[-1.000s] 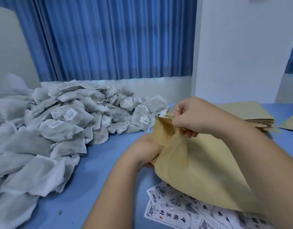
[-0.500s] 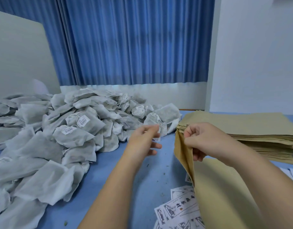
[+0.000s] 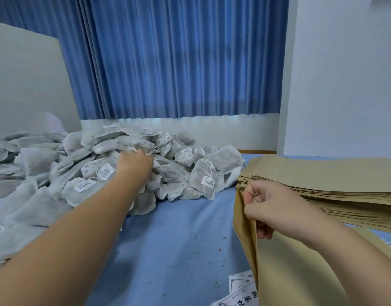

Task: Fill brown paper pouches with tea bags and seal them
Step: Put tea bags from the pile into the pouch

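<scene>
Reaching across the blue-covered table (image 3: 179, 239), the left hand (image 3: 135, 162) is digging into the big heap of grey-white mesh tea bags (image 3: 46, 162), each carrying a small white barcode tag. Its fingertips are sinking among the bags, so I cannot tell whether they are closing on one. The right hand (image 3: 269, 208) is pinching the top edge of a large flat brown paper pouch (image 3: 289, 261) between thumb and curled fingers. It is holding the pouch up on edge, mouth turned toward the heap, just in front of the tall stack of unused brown paper pouches (image 3: 322, 173). The pouch's lower part is running out of view past some white printed paper labels (image 3: 241, 292).

By my reading, the filling step is just beginning: the pouch is looking flat and its mouth barely parted, and sealing is lying well ahead. The next move is calling for a firm grip on one or a few bags, lifting them clear without dragging neighbours along by their strings. Meanwhile the right hand is needing to spread the mouth wider to receive them.
</scene>
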`<state>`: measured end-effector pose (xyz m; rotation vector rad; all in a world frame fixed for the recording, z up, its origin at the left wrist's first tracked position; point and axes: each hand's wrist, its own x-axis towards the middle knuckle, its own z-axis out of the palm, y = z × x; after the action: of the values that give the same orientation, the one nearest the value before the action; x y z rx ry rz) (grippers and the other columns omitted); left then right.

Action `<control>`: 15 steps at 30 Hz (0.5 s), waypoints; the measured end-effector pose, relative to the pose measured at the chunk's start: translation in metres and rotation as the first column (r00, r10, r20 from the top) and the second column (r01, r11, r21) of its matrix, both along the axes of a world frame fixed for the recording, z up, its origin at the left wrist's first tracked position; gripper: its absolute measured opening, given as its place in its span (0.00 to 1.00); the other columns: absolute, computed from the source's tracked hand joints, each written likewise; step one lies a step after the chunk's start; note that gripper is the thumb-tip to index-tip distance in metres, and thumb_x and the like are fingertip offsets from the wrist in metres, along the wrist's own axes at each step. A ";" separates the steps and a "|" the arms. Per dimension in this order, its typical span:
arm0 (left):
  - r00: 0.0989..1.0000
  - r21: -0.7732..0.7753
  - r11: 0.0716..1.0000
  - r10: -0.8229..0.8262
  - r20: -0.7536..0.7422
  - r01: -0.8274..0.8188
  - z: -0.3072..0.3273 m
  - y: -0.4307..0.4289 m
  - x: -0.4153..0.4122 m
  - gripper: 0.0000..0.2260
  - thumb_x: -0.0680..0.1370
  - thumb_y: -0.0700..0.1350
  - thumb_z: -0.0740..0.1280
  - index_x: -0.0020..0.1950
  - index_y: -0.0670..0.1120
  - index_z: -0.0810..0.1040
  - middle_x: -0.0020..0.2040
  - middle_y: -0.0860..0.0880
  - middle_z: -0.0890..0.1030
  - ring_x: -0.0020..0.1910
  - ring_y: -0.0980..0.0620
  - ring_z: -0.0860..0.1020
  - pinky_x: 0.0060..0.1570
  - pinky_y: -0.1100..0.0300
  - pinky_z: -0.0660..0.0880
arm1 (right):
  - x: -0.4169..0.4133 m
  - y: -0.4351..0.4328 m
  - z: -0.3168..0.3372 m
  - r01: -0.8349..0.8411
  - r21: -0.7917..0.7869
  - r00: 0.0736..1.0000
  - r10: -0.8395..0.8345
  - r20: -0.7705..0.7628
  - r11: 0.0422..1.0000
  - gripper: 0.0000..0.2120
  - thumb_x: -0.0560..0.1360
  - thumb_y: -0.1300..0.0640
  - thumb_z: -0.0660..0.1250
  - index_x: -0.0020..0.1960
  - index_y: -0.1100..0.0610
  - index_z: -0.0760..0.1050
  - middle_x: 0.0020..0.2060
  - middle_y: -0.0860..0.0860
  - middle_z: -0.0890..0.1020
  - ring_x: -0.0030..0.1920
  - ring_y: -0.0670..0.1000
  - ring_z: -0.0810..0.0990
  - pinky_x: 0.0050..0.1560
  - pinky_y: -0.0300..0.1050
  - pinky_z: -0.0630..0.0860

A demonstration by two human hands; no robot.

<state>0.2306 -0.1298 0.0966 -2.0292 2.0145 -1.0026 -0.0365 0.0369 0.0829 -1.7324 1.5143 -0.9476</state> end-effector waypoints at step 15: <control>0.890 0.223 0.862 -0.436 -0.132 0.455 -0.003 -0.015 -0.031 0.07 0.76 0.49 0.64 0.50 0.50 0.68 0.57 0.50 0.70 0.50 0.46 0.75 0.47 0.52 0.72 | 0.000 -0.002 -0.005 0.008 -0.029 1.000 -0.009 -0.011 1.000 0.04 0.69 0.69 0.60 0.41 0.62 0.70 0.23 0.51 0.72 0.24 0.53 0.76 0.26 0.43 0.69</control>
<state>0.1993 -0.1446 0.0940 -1.5275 2.5748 -0.6845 -0.0362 0.0350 0.0782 -1.7558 1.5236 -0.9699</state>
